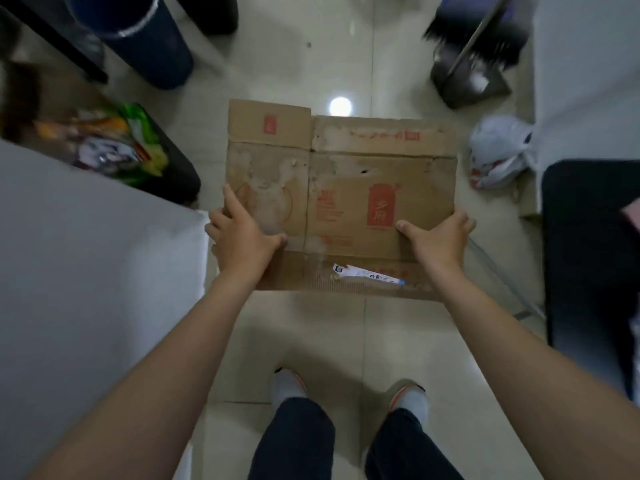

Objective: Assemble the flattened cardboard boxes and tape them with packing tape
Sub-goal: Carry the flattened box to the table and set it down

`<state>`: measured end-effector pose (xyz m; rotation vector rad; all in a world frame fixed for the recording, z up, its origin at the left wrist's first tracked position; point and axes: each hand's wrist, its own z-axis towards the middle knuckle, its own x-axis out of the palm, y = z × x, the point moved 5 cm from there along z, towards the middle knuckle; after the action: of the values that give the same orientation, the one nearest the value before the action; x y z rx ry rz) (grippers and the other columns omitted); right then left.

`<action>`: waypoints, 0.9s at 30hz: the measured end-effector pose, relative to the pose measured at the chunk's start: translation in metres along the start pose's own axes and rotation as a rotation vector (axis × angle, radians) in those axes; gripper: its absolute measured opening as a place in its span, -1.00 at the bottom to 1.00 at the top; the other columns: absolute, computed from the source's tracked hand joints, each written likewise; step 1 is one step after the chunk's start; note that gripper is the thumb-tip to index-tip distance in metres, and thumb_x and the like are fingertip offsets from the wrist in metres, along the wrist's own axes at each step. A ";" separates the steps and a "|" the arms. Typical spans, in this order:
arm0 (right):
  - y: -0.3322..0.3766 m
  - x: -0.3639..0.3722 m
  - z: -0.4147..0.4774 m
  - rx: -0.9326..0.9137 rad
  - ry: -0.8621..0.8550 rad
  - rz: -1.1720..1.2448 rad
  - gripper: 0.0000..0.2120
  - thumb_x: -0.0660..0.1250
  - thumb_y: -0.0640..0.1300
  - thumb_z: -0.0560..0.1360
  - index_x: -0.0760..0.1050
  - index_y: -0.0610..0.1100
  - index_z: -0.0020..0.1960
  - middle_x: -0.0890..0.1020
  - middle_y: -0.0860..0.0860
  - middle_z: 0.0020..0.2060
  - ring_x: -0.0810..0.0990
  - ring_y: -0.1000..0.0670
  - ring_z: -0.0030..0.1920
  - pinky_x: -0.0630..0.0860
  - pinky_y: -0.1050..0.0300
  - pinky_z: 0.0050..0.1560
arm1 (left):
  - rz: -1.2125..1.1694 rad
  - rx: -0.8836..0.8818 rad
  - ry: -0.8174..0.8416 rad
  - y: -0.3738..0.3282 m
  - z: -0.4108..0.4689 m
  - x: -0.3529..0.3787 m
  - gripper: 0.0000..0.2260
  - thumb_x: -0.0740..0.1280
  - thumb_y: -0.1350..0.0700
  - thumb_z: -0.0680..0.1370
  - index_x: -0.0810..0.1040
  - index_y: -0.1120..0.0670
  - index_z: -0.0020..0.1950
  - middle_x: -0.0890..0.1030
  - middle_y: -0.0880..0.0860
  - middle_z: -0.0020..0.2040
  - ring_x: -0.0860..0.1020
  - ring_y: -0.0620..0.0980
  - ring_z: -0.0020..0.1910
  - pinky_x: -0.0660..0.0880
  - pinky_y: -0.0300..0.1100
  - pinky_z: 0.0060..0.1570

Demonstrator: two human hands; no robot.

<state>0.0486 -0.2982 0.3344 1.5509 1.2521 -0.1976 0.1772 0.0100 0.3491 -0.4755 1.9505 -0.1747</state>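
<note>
A flattened brown cardboard box (pixel 346 188) with red print and worn patches is held level above the tiled floor, in front of me. My left hand (pixel 242 233) grips its near left edge, thumb on top. At the near right corner my right hand (pixel 438 237) grips it the same way. A torn white label strip sticks to the box's near flap. No packing tape is in view.
A grey-white surface (pixel 86 271) fills the left side. A black bin of colourful wrappers (pixel 114 147) stands at far left, a dark blue bin (pixel 145 39) behind it. At far right are a white plastic bag (pixel 498 154), a dustpan (pixel 467 74) and a black chair (pixel 588 254). My feet stand below the box.
</note>
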 end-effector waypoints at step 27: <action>0.717 -0.357 0.152 -0.432 -0.083 0.107 -0.01 0.61 0.09 0.37 0.09 -0.18 0.55 0.18 -0.10 0.46 0.35 -0.18 0.44 0.46 -0.13 0.33 | -0.377 0.178 -0.345 -0.513 0.128 -0.592 0.14 0.63 -0.11 0.37 -0.10 0.04 0.67 0.16 0.25 0.56 0.18 0.30 0.53 0.31 0.27 0.40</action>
<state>0.5211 -0.5346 0.9560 1.2179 1.0597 0.0754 0.6277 -0.2053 0.9667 -0.7030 1.4808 -0.4711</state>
